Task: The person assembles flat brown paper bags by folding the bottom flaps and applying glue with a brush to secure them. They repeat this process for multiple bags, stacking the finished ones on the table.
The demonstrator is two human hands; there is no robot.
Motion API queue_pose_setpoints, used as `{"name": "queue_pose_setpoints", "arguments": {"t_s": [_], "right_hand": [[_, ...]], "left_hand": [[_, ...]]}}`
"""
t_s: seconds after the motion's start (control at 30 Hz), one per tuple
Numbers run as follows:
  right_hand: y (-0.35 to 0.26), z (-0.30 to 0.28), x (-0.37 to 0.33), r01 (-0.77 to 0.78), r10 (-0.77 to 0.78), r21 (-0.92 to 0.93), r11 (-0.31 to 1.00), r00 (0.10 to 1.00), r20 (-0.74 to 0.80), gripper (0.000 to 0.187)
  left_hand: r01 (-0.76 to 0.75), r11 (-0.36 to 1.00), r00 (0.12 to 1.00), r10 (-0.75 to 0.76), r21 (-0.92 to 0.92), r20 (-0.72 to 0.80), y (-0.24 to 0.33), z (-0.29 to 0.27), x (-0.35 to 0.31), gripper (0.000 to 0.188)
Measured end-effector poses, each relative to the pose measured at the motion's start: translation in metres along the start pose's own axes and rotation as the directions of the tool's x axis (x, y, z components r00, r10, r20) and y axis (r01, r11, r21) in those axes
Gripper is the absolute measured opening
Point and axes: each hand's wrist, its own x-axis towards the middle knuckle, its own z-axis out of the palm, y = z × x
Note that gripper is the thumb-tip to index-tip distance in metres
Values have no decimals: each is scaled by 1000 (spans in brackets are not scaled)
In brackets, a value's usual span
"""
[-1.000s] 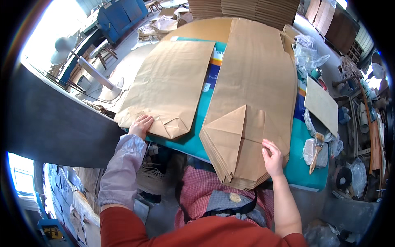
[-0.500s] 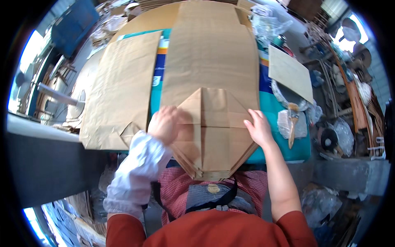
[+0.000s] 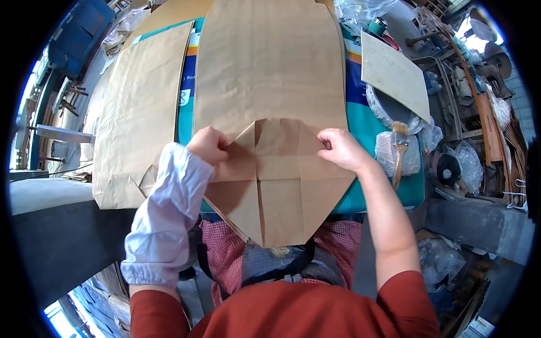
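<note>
A large brown paper bag (image 3: pixel 273 73) lies lengthwise in front of me on a stack of similar bags. Its near end is spread into a creased, pointed bottom flap (image 3: pixel 279 203) that overhangs the table's front edge above my lap. My left hand (image 3: pixel 209 145), below a pale sleeve cover, is closed with its fingertips at the flap's upper left edge. Opposite it, my right hand (image 3: pixel 342 149) is closed at the upper right edge, thumb and fingers pinched together. The fingertips of both hands are partly hidden.
Another pile of brown paper bags (image 3: pixel 141 101) lies at the left. To the right are a pale board (image 3: pixel 394 79), a round basin (image 3: pixel 389 110) and a brush (image 3: pixel 399 152) resting on a plastic-wrapped block (image 3: pixel 386 149). A teal cover (image 3: pixel 360 194) spreads beneath.
Both hands have moved up along the flap's sides, and their fingers have closed at its edges. The flap's lower point now shows a single broad sheet, with its left part in shadow. My view has shifted slightly.
</note>
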Motion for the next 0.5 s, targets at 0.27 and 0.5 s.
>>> {"name": "queue_pose_setpoints", "arguments": {"t_s": [0.27,0.5], "right_hand": [[-6,26,-34,229,-321,-651,724,947,-24,11],[-38,101,-46,264,-366,-525,809,925,-99,94]], "left_hand": [[66,688,975,109,723,-192,30,56,-44,43],[-239,892,940,312,383,-141,56,113,-64,90]]}}
